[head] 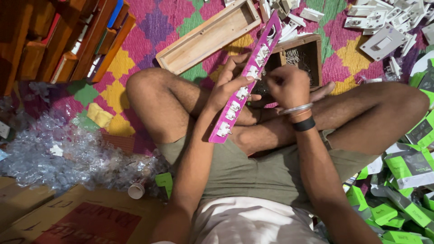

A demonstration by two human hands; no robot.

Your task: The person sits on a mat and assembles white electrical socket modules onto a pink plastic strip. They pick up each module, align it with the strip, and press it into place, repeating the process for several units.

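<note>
I sit cross-legged on a patterned mat. My left hand [231, 83] grips a long magenta panel [226, 131] that slants from my lap up to the upper right. Several white switch parts [235, 110] are fitted along the panel. My right hand [287, 84] is closed at the panel's right edge near its middle, fingertips pinched together; what they pinch is hidden. A metal bangle and a black band sit on my right wrist.
A long open wooden box [205, 38] lies ahead, a small dark wooden box of screws [300, 56] behind my right hand. White switch parts [384, 27] lie top right, green cartons [407, 180] on the right, crumpled clear plastic [63, 153] and cardboard [68, 217] on the left.
</note>
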